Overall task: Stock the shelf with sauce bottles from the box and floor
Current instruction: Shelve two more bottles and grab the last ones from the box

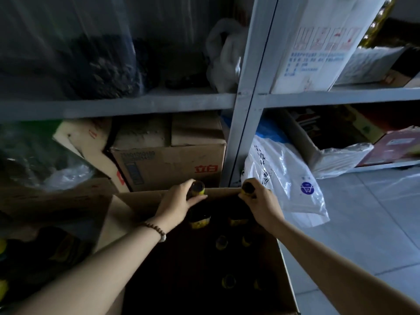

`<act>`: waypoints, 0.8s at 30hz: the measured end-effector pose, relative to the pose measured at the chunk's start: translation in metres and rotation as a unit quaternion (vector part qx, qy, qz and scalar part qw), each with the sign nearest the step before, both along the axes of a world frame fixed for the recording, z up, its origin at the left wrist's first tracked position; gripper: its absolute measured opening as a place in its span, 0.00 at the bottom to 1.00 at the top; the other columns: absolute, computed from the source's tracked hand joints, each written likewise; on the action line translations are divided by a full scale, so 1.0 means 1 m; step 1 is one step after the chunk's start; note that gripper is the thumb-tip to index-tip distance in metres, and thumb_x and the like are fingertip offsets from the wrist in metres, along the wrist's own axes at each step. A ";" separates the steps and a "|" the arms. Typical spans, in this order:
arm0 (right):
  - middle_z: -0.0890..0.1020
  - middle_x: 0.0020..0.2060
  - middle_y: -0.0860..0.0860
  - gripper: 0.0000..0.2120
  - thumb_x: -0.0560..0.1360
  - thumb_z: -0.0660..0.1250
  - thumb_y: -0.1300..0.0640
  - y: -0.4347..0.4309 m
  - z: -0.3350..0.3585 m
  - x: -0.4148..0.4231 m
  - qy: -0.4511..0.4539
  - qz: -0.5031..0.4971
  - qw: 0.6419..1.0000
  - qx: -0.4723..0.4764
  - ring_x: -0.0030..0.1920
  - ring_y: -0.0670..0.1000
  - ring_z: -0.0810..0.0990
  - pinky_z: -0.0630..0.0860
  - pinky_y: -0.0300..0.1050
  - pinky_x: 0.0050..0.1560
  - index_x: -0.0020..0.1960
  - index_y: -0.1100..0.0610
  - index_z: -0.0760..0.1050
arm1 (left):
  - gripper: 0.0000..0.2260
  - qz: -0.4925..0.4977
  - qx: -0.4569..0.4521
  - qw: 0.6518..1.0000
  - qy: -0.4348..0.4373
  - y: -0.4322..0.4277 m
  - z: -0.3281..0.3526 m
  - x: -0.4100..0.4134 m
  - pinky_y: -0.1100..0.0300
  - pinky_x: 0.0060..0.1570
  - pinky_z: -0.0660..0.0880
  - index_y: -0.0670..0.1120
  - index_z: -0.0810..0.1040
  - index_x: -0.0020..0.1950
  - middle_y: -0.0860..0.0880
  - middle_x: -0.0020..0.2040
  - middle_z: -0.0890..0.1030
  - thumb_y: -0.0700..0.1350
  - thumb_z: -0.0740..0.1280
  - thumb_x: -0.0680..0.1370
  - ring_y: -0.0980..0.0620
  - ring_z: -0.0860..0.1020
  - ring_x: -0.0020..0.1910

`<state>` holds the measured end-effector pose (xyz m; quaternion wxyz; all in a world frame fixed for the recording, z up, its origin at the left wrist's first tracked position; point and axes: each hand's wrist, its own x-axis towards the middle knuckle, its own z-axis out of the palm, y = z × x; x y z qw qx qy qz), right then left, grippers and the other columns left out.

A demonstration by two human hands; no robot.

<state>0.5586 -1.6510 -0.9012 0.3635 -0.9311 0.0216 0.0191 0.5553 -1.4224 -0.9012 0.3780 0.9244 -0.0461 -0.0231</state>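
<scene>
Fingers (197, 199) of my left hand (176, 206) are clenched around the neck of a dark sauce bottle (199, 214), just under its cap; those of my right hand (261, 202) are wrapped the same way on a second bottle (247, 188). Both bottles stand at the far edge of the open box (145, 198), lower centre of the frame, apparently partly raised. More bottles (221, 242) stand deeper in the box, caps up.

Step in hand, by my judgement: the lift-out, two at a time. Next move calls for a straight upward pull until the bases clear the box's far wall, then a carry forward to the shelf (141, 103).

Edges and room: the steel upright (241, 123) stands directly behind the box, between my two hands' paths. Shelf space at centre is filled by a brown carton (168, 162); a white plastic bag (281, 176) hangs out at right. Free room is not evident at this level. Tiled floor (363, 223) at right is open. Dark goods at lower left cannot be identified.
</scene>
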 end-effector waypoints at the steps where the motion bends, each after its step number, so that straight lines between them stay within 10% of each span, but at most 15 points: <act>1: 0.81 0.43 0.52 0.12 0.73 0.70 0.53 0.002 0.028 -0.002 -0.007 -0.001 1.000 0.007 0.44 0.54 0.79 0.71 0.45 0.40 0.54 0.52 0.72 | 0.20 0.001 -0.003 1.000 -0.003 0.007 0.029 0.000 0.61 0.47 0.75 0.47 0.75 0.60 0.52 0.51 0.81 0.56 0.68 0.73 0.53 0.79 0.50; 14: 0.80 0.45 0.42 0.17 0.71 0.71 0.51 0.057 0.541 -0.014 -0.213 0.087 0.970 0.080 0.48 0.51 0.81 0.78 0.57 0.50 0.58 0.53 0.72 | 0.13 0.021 -0.184 0.969 -0.160 0.079 0.541 -0.012 0.72 0.41 0.72 0.55 0.76 0.48 0.57 0.44 0.81 0.58 0.68 0.67 0.65 0.79 0.42; 19: 0.78 0.44 0.30 0.14 0.70 0.65 0.43 0.092 0.740 -0.026 -0.285 0.126 0.943 0.121 0.45 0.38 0.80 0.78 0.36 0.44 0.54 0.40 0.70 | 0.14 0.003 -0.205 0.948 -0.245 0.113 0.743 -0.020 0.54 0.47 0.76 0.54 0.78 0.51 0.48 0.46 0.83 0.60 0.68 0.71 0.47 0.80 0.46; 24: 0.82 0.44 0.45 0.11 0.74 0.68 0.55 0.128 0.888 -0.030 -0.348 0.117 0.900 0.235 0.38 0.40 0.81 0.74 0.30 0.38 0.55 0.47 0.74 | 0.12 -0.007 -0.252 0.914 -0.318 0.146 0.897 -0.038 0.68 0.47 0.75 0.53 0.78 0.51 0.54 0.46 0.83 0.57 0.70 0.71 0.58 0.81 0.47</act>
